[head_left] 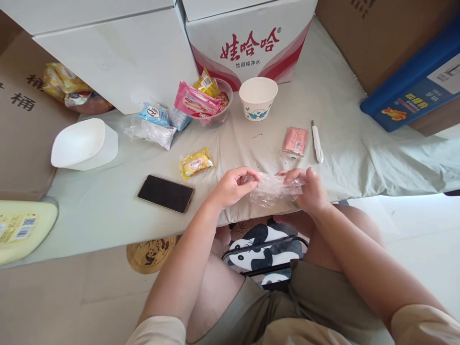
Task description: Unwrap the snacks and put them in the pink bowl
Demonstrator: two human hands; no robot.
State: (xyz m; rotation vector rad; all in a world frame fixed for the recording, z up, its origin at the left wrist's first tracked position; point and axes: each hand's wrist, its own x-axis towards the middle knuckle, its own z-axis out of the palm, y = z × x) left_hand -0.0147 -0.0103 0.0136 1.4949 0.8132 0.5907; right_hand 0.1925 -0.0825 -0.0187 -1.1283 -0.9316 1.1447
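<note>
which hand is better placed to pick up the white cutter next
Probably the right hand: the white cutter lies just beyond it, while the left hand is farther off. Both hold the clear plastic, so the right would need to let go first.

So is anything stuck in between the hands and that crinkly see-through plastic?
No, nothing visible is: the left hand and right hand both hold the clear plastic directly. The pink packet and white cutter lie beyond it, not between.
</note>
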